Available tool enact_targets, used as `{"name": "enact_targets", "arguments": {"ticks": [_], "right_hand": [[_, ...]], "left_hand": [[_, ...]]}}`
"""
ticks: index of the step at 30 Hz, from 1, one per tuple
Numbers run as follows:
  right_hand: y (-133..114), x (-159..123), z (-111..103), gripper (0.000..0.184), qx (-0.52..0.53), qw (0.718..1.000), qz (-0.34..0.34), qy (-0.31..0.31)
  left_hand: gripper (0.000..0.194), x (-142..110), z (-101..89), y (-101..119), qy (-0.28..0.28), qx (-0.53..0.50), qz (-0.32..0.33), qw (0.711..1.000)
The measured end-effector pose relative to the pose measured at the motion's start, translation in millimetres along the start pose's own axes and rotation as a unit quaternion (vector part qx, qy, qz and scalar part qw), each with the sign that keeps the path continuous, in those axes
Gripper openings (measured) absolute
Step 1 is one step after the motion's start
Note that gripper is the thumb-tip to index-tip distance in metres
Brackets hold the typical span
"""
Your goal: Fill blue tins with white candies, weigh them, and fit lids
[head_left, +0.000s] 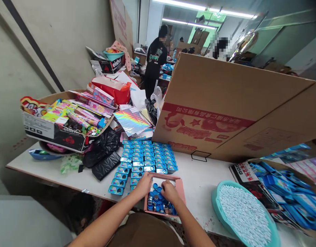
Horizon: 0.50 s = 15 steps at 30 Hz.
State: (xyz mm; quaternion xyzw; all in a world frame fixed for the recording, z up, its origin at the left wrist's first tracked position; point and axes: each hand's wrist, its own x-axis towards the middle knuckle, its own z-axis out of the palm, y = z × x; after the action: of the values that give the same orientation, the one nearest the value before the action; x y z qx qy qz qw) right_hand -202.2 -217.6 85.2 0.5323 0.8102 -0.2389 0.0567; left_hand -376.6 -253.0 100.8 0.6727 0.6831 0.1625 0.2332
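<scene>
A shallow pink box (182, 192) stands at the table's front edge, with loose round blue caps (156, 198) and silvery round pieces inside. My left hand (144, 184) is at the box's left side, fingers curled together near the rim; what they pinch, if anything, is hidden. Over the right half of the box, my right hand (169, 190) has its fingers bent and closed, and a small dark bit shows at the fingertips. Just beyond the box lie rows of small blue printed packs (149, 154), each with a round hole or window.
A tall cardboard carton (206, 109) stands behind the rows. To the right are a teal basin (216, 196) of small white pieces and a box of blue packages (284, 185). A black wallet (105, 166) and a box of toys (67, 120) sit left. A person (155, 58) stands beyond.
</scene>
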Motion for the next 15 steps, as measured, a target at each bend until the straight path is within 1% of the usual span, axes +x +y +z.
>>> {"name": "enact_targets", "arguments": {"ticks": [2,4,7,9,10,12,15], "right_hand": [[1.3,0.2,1.9,0.021,0.017,1.0,0.004,0.012],[3.1,0.8,3.8,0.021,0.031,0.999,0.0,0.029],[3.8,1.7,5.5,0.022,0.047,0.998,0.002,0.039],[-0.3,3.0,4.6,0.017,0.062,0.997,0.001,0.044],[-4.5,4.3,3.2,0.014,0.073,0.996,-0.004,0.053],[-17.6,9.6,-0.7,0.008,0.11,0.989,-0.034,0.091],[-45.9,26.0,-5.9,0.007,0.179,0.967,-0.094,0.152]], "left_hand": [[0.016,-10.8,-15.6,-26.8,0.066,-0.057,-0.015,0.996],[0.012,-19.8,-29.4,-58.8,0.125,-0.087,-0.04,0.988],[0.013,-26.9,-41.1,-105.7,0.163,-0.059,-0.066,0.983],[0.012,-27.3,-41.8,-129.6,0.17,-0.031,-0.06,0.983],[0.012,-26.5,-40.3,-138.5,0.17,-0.021,-0.052,0.984],[0.013,-24.0,-34.9,-150.6,0.166,-0.012,-0.035,0.985],[0.016,-19.8,-24.9,-158.9,0.168,-0.012,-0.015,0.986]]}}
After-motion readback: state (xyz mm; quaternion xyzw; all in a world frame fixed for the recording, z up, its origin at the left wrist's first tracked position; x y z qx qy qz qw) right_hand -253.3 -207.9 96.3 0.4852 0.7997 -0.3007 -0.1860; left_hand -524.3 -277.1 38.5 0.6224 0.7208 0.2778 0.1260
